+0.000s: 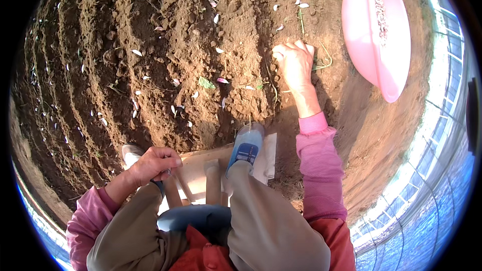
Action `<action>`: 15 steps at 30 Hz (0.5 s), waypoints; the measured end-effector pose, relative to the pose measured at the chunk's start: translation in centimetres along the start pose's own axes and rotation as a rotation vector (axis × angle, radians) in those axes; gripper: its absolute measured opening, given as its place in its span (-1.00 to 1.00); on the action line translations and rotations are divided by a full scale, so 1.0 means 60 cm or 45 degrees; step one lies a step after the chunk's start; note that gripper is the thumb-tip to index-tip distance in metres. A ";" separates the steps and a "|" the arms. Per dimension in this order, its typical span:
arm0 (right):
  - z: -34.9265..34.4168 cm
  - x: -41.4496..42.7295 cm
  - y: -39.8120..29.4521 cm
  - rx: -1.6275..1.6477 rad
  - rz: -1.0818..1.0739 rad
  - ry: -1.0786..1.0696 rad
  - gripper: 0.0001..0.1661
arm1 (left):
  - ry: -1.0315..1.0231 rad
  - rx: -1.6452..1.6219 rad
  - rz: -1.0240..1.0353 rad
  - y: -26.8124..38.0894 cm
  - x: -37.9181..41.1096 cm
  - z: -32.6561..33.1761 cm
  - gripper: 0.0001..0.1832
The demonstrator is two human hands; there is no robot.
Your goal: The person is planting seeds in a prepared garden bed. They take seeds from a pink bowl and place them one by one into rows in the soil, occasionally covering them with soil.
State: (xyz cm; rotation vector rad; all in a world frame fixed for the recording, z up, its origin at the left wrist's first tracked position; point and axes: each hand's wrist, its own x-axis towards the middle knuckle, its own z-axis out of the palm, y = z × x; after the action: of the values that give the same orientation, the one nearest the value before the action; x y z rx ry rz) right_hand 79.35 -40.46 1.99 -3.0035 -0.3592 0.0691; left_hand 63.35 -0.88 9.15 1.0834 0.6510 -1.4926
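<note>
My right hand [295, 62] is lowered to the soil at the right end of the furrowed bed, fingers curled downward. Its fingertips are hidden, so any small thing in them cannot be made out. Just beyond it lie a garlic clove [279, 27] and another clove [304, 5], with a green stem [301, 20] close by. Above my left knee, my left hand [158, 163] is curled with thumb against the fingers. A small pale glint shows under the thumb, too small to identify. Many more cloves, such as a pinkish one [222, 80], lie along the furrows.
A pink plastic basin [361, 34] with garlic cloves [381, 19] inside stands tilted in view at the upper right. Between my shoes, including the blue-grey right shoe [246, 146], is a board [196, 163] with wooden legs. Blue-white sheeting [421, 203] borders the right side.
</note>
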 end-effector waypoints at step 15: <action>-0.004 0.094 0.036 -0.227 -0.202 0.230 -0.89 | -0.009 -0.012 0.019 0.000 -0.005 -0.004 -0.82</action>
State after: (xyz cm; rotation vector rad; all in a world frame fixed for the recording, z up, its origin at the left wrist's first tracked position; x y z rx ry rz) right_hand 85.33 -41.23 1.77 -3.1077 -0.6117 -0.2602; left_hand 63.37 -0.55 9.32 1.0733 0.6432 -1.4781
